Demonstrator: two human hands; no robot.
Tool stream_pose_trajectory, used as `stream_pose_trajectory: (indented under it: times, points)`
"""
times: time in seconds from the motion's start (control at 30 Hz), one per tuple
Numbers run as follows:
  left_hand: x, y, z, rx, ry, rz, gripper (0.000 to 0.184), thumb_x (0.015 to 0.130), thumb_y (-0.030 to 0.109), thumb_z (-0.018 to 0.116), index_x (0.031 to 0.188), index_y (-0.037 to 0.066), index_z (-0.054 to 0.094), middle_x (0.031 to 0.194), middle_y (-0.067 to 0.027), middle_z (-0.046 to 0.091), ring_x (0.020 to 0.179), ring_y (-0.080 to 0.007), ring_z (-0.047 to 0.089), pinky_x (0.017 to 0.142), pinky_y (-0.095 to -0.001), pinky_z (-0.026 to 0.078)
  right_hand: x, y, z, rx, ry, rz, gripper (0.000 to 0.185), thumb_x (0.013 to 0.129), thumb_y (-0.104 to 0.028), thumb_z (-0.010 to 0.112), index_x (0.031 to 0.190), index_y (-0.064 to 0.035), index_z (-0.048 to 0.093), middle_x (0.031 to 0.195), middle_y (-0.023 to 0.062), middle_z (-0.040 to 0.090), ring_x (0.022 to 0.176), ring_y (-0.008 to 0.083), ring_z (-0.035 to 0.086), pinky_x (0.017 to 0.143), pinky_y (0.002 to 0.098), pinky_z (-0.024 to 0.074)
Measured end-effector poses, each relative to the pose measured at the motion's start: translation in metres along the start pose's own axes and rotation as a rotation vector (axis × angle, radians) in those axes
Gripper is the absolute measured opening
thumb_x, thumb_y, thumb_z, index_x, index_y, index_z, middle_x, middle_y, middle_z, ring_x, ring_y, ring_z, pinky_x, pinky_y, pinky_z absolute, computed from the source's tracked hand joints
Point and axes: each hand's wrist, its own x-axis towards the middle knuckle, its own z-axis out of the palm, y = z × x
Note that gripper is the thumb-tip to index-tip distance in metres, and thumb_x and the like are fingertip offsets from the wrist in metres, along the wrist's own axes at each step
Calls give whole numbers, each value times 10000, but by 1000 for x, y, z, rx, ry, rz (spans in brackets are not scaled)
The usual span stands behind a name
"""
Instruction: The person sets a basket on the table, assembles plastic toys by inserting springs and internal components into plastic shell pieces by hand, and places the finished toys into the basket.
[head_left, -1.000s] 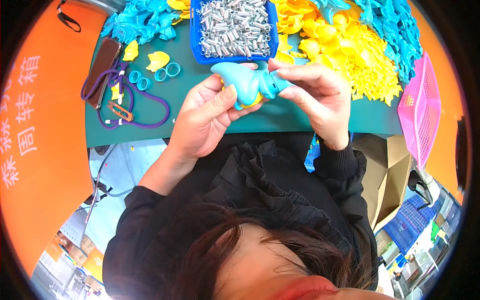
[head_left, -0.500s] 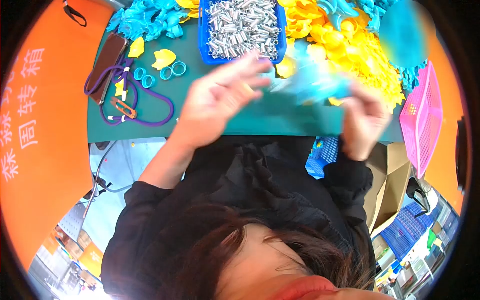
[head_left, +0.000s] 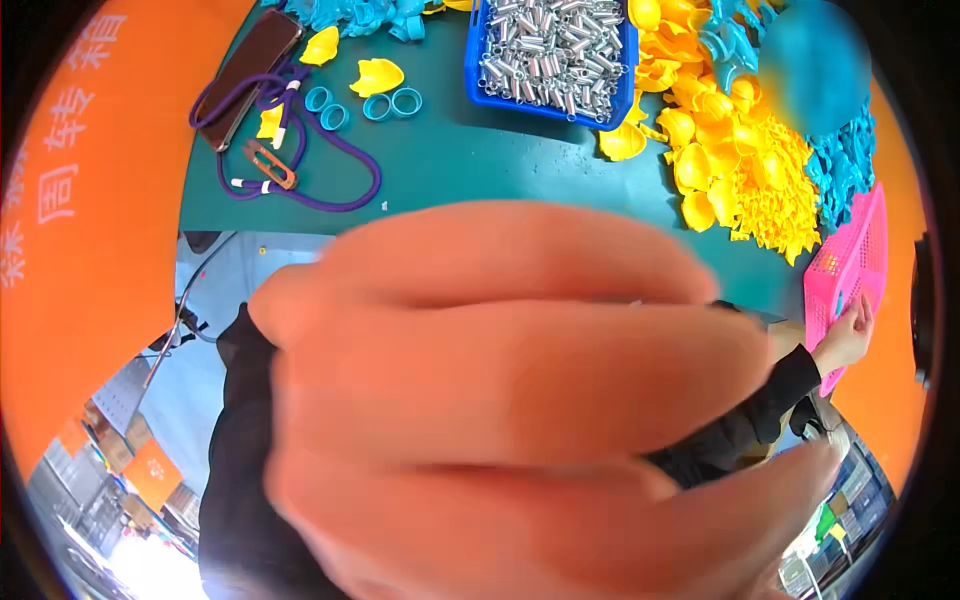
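Observation:
My left hand (head_left: 520,380) is very close to the camera and blurred, its fingers stretched to the right with gaps between them. Nothing shows in it, and it hides much of my lap and the table's front edge. At the far right, my right hand (head_left: 848,338) is over the pink mesh basket (head_left: 838,255), fingers loosely bent and apart, with no object visible in them. A small teal piece (head_left: 839,303) shows in the basket just beside those fingertips.
A blue tray (head_left: 552,112) of metal springs stands at the back of the green table (head_left: 440,150). Yellow plastic pieces (head_left: 715,170) and teal pieces (head_left: 845,160) are heaped right of it. Left lie a phone (head_left: 250,75), purple cord (head_left: 350,203), orange thread snips (head_left: 270,165) and teal rings (head_left: 392,103).
My left hand has come up from above the table to close before the camera. My right hand has moved right to the pink basket; the teal piece it held has left its fingers. The view has shifted.

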Motion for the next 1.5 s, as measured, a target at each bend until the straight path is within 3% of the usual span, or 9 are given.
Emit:
stream_pose_trajectory:
  times: [0.27, 0.4, 0.5, 0.57, 0.93, 1.1, 1.27, 1.37, 1.5]
  points:
    - [-38, -57, -151, 1142, 530, -285, 212, 860, 118, 633, 1030, -6, 663, 967, -112, 691, 890, -178, 654, 790, -277, 499, -32, -72, 7, 212, 104, -232, 199, 892, -97, 607, 1057, -7, 672, 951, 92, 706, 881, 161, 663, 800, 270, 510]
    - [-64, -89, -211, 1665, 204, -523, 292, 857, 211, 645, 1099, 49, 659, 1114, -158, 647, 1037, -307, 613, 903, -338, 467, -92, -151, 30, 306, 1, -503, 161, 865, -47, 635, 1016, -10, 676, 970, 90, 702, 910, 195, 663, 850, 293, 499]
    - [-72, -112, -189, 1957, -35, -593, 424, 903, 332, 566, 1246, 82, 580, 1354, -160, 490, 1319, -327, 379, 1067, -603, 214, -133, -214, 37, 268, -150, -947, 201, 776, 60, 644, 945, -46, 668, 966, 78, 697, 930, 230, 662, 946, 397, 446]
    - [-73, -123, -177, 1903, -66, -623, 446, 930, 356, 514, 1287, 92, 546, 1430, -150, 406, 1376, -334, 279, 1048, -689, 99, -162, -244, 45, 396, -258, -999, 303, 705, 51, 638, 953, -115, 692, 947, 45, 690, 925, 224, 647, 1006, 437, 379]
    - [-75, -94, -112, 967, -48, -615, 362, 914, 122, 540, 1267, 45, 549, 1284, -165, 560, 1277, -316, 460, 1091, -429, 283, -246, -349, 57, 732, -834, -1102, 528, 729, -80, 672, 1241, -108, 547, 1255, 107, 530, 1150, 284, 510, 990, 386, 397]
    - [-68, -64, -138, 1305, 330, -497, 230, 870, 92, 591, 1086, 41, 651, 1070, -128, 658, 967, -250, 631, 858, -326, 480, -261, -378, 62, 662, -903, -1140, 631, 776, -109, 657, 1364, -107, 429, 1369, 162, 423, 1258, 305, 426, 1028, 405, 365]
    - [-90, -59, -173, 1773, 256, -884, 301, 819, 196, 643, 1106, 105, 636, 953, -83, 671, 889, -289, 631, 763, -390, 501, -274, -391, 67, 553, -842, -1129, 579, 825, -182, 633, 1360, -101, 429, 1373, 174, 422, 1271, 314, 409, 1012, 407, 374]
    - [-91, -58, -176, 1585, 408, -1068, 340, 815, 194, 640, 1147, 124, 614, 940, -76, 672, 872, -281, 638, 758, -400, 505, -281, -390, 76, 473, -783, -1176, 527, 846, -200, 607, 1334, -83, 447, 1340, 169, 457, 1256, 311, 421, 997, 399, 383]
    - [-96, -52, -187, 1635, 508, -800, 280, 826, 102, 610, 1100, 124, 664, 976, -90, 674, 755, -195, 647, 719, -328, 496, -277, -382, 72, 522, -812, -1170, 419, 835, -165, 581, 1235, -58, 513, 1238, 145, 529, 1178, 293, 483, 968, 378, 404]
